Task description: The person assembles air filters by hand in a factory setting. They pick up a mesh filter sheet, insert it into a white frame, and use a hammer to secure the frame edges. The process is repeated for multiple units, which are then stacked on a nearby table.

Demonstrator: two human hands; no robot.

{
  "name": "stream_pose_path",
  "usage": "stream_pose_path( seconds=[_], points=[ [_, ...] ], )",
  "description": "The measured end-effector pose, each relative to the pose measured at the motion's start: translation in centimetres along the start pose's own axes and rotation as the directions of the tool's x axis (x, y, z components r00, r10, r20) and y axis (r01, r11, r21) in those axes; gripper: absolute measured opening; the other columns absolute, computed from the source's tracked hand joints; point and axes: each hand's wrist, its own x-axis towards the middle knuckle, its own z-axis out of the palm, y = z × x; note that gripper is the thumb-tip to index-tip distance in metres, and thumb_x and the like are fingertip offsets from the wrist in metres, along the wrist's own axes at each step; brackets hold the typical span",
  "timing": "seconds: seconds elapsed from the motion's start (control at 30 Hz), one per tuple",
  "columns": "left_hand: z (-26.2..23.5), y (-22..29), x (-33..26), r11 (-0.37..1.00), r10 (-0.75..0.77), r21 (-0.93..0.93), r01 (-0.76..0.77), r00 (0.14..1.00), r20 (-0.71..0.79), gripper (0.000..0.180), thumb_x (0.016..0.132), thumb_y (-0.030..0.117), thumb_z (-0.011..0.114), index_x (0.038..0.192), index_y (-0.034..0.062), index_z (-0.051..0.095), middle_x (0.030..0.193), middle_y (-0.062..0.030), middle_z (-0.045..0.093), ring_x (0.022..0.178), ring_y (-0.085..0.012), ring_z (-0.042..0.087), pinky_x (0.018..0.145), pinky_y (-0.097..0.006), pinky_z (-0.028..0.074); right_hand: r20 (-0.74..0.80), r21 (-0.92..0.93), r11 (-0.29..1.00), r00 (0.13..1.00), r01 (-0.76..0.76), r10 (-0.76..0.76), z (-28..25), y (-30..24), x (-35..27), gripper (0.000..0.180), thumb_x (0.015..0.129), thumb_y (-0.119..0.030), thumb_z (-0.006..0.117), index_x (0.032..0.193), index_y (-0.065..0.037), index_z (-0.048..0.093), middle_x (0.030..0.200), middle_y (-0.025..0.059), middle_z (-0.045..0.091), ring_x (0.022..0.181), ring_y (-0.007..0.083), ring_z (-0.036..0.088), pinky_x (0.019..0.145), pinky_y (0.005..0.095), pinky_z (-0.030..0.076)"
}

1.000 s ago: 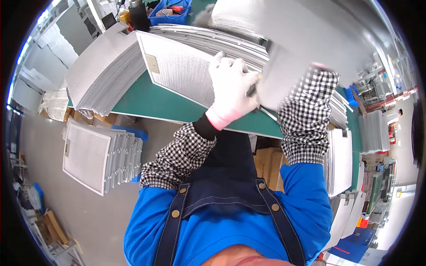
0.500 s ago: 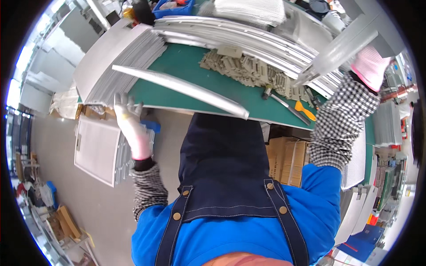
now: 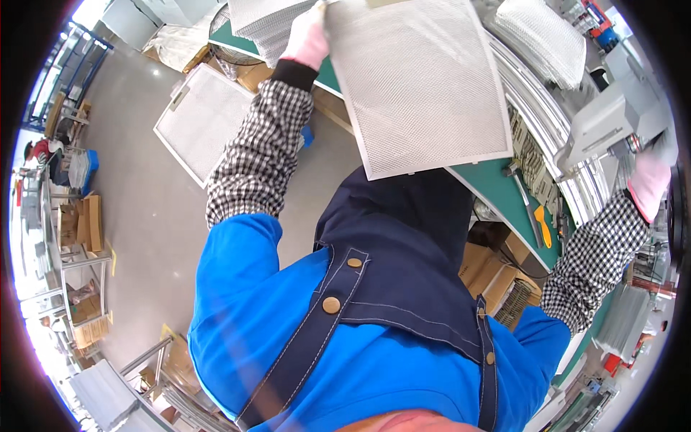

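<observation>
A framed mesh filter panel (image 3: 425, 93), pale grey with a thin rim, stands tilted over the bench's front edge and faces me. At its upper left edge is my left hand (image 3: 307, 39) in a white and pink glove, closed on the rim; some fingertips are cut off by the picture's top. My right hand (image 3: 650, 180), gloved the same way, is raised at the far right beside a grey machine (image 3: 612, 122). Blur and the machine's parts obscure its fingers, so its hold is unclear.
On the green bench (image 3: 489, 180) lie a hammer (image 3: 525, 194), a yellow-handled tool (image 3: 542, 227) and a heap of beige clips (image 3: 533, 155). Metal frame strips (image 3: 533, 93) and stacked mesh sheets (image 3: 543, 39) lie behind. Another framed panel (image 3: 205, 119) leans below left; cardboard boxes (image 3: 486, 270) sit underneath.
The panel, seen nearly edge-on before, now turns its mesh toward me. My open left hand has moved up and closed on its edge. The view has swung left; my right hand remains by the machine.
</observation>
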Motion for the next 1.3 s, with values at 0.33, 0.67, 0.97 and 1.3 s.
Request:
stream_pose_path(
  seconds=[0.33,0.67,0.97,1.3],
  points=[
    [11.0,6.2,5.9,0.405,-0.464,-0.793,0.455,0.849,0.251,0.031,0.102,0.031,0.062,0.108,0.0017,0.072,0.091,0.0006,0.069,0.079,-0.0105,0.061,0.074,-0.027,0.05,0.095,0.07,0.984,0.983,-0.161,0.154,0.0,-1.7,-1.4,0.05,0.108,-0.031,0.047,0.146,0.001,0.05,0.144,0.0133,0.057,0.131,0.0235,0.057,0.111,0.0382,0.043],
    [3.0,22.7,1.1,0.709,-0.03,-0.693,0.127,0.988,0.15,0.024,0.102,0.016,0.059,0.113,-0.0037,0.064,0.093,-0.0082,0.068,0.087,-0.0143,0.062,0.083,-0.029,0.051,0.04,-0.075,0.995,0.997,-0.067,0.07,-4.1,-0.9,-0.1,0.042,0.105,-0.034,0.056,0.13,-0.002,0.064,0.117,0.0048,0.066,0.105,0.0123,0.059,0.093,0.0266,0.043],
    [4.8,24.1,-6.2,0.766,0.005,-0.554,0.326,0.859,0.511,0.017,0.098,0.013,0.064,0.113,0.006,0.068,0.097,-0.004,0.069,0.085,-0.0106,0.062,0.078,-0.026,0.049,0.355,-0.558,0.346,0.593,0.755,-0.723,3.7,-7.4,-2.4,0.048,0.097,-0.012,0.06,0.142,0.0,0.049,0.104,0.0146,0.064,0.09,0.0273,0.061,0.079,0.0386,0.05],
    [7.8,28.1,-6.5,0.885,0.365,-0.002,-0.466,0.69,0.625,0.04,0.077,0.032,0.08,0.113,0.0162,0.073,0.088,-0.0102,0.07,0.078,-0.0281,0.07,0.067,-0.042,0.055,0.104,0.567,0.801,0.981,-0.193,0.162,12.9,-7.7,-2.8,0.029,0.102,-0.038,0.061,0.1,-0.009,0.061,0.078,-0.0032,0.057,0.067,0.0062,0.054,0.061,0.0234,0.043]
  ],
)
